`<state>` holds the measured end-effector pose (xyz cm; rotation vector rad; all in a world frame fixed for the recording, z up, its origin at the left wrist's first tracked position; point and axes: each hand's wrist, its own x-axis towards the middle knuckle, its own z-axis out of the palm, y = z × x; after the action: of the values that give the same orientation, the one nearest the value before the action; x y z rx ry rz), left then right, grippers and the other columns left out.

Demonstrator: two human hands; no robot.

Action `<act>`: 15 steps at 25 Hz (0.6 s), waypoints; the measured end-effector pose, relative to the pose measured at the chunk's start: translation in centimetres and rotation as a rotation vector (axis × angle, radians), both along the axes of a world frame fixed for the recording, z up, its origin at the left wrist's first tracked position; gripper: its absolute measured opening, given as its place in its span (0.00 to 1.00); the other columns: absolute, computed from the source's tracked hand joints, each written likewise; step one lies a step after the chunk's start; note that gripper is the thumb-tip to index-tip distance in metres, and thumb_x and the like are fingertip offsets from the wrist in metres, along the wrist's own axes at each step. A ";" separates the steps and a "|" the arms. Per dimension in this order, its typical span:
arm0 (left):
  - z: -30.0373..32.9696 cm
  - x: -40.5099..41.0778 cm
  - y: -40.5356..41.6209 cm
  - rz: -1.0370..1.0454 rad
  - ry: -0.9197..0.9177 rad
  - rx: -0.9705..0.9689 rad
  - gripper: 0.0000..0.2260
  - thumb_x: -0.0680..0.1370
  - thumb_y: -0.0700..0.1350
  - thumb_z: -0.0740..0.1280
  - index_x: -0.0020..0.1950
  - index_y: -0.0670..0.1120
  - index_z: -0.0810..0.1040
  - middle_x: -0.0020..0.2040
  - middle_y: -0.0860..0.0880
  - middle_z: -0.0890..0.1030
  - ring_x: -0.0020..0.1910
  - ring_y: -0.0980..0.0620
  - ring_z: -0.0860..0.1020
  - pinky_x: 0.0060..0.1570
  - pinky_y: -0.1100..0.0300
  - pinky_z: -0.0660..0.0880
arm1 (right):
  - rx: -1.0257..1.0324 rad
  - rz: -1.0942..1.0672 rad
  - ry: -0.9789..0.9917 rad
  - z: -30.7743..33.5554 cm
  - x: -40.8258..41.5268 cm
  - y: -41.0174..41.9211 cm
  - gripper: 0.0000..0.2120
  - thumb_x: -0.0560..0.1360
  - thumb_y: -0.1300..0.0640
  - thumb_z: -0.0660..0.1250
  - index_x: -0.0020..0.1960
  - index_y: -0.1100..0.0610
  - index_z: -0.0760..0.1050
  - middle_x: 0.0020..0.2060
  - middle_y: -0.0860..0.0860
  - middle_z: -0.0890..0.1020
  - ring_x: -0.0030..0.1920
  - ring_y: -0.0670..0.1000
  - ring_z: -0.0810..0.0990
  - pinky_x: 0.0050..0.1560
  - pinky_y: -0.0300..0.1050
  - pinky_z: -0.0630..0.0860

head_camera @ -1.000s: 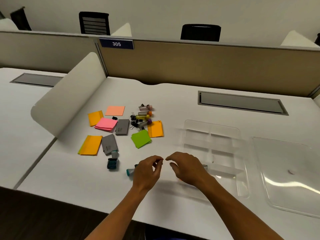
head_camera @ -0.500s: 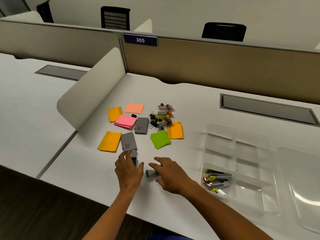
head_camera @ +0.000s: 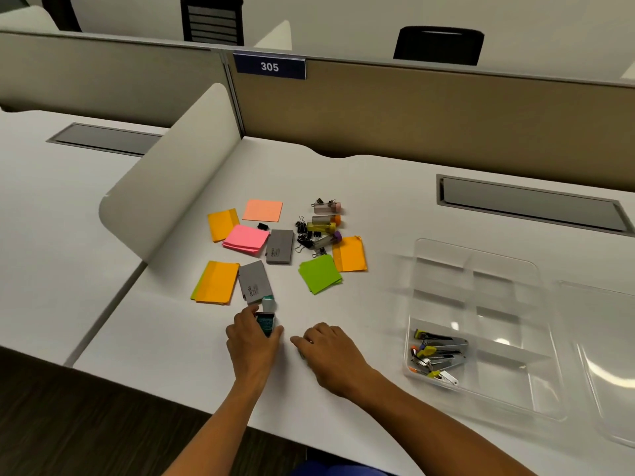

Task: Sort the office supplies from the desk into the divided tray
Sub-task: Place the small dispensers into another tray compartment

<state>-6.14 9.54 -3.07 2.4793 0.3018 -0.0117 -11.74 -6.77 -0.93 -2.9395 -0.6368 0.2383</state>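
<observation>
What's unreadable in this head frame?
- Whatever the right hand covers: hidden under its palm.
- Dark teal item in the left hand: fingers cover its sides.
- Clear lid: cut off by the right edge.
- Binder clips: too small to count.

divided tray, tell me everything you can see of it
The divided tray is clear, glossy plastic with rounded corners and low walls, split by thin partitions into several compartments. It sits flat on the white desk, to the right of both hands, touched by neither. Only the near-left compartment is filled: a small pile of metal staple removers with yellow and orange parts. The other compartments look empty. A second clear tray-like piece lies close on its right; whether they touch is unclear.
</observation>
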 end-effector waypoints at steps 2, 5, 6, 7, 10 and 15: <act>-0.2 -0.1 -0.1 0.000 -0.020 -0.056 0.25 0.72 0.46 0.74 0.66 0.46 0.70 0.63 0.44 0.76 0.59 0.43 0.74 0.55 0.47 0.76 | 0.000 0.020 -0.015 -0.2 -0.1 -0.4 0.19 0.74 0.67 0.67 0.64 0.58 0.73 0.56 0.57 0.78 0.57 0.59 0.75 0.54 0.52 0.74; 0.2 -0.7 -0.6 0.012 -0.028 -0.172 0.24 0.73 0.42 0.73 0.66 0.45 0.70 0.62 0.44 0.75 0.60 0.44 0.74 0.57 0.48 0.76 | 0.145 -0.067 0.033 1.4 -0.5 -1.5 0.16 0.77 0.63 0.66 0.64 0.56 0.73 0.58 0.54 0.77 0.58 0.57 0.74 0.53 0.50 0.76; 0.5 -1.0 -0.8 0.012 -0.029 -0.204 0.25 0.73 0.41 0.74 0.67 0.45 0.70 0.62 0.44 0.75 0.61 0.44 0.74 0.58 0.48 0.76 | 0.216 -0.125 0.059 2.2 -0.6 -2.2 0.16 0.77 0.61 0.66 0.65 0.54 0.73 0.59 0.53 0.76 0.59 0.55 0.74 0.52 0.49 0.75; 0.8 -1.3 -1.2 0.005 -0.028 -0.226 0.25 0.72 0.41 0.74 0.67 0.45 0.70 0.62 0.44 0.76 0.61 0.44 0.75 0.59 0.49 0.76 | 0.299 -0.188 0.082 3.1 -0.9 -3.2 0.15 0.78 0.58 0.65 0.64 0.52 0.73 0.59 0.51 0.76 0.59 0.53 0.74 0.52 0.48 0.75; 2.2 -2.5 -2.9 -0.048 -0.044 -0.282 0.25 0.72 0.42 0.74 0.67 0.45 0.72 0.62 0.45 0.77 0.61 0.46 0.75 0.60 0.55 0.73 | 0.525 -0.352 0.113 5.5 -2.2 -7.0 0.14 0.77 0.52 0.68 0.62 0.49 0.74 0.56 0.46 0.78 0.55 0.49 0.76 0.54 0.45 0.74; 4.5 -4.3 -7.6 -0.203 -0.096 -0.337 0.24 0.72 0.43 0.75 0.67 0.47 0.73 0.61 0.49 0.78 0.61 0.50 0.75 0.60 0.56 0.73 | 0.825 -0.660 0.084 9.5 -5.7 -14.4 0.16 0.75 0.53 0.72 0.61 0.47 0.76 0.51 0.42 0.80 0.46 0.44 0.81 0.47 0.36 0.78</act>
<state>-10.39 1.96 1.40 2.1570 0.0032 -0.0255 -17.46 -21.13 8.60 -2.1508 0.2346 0.0111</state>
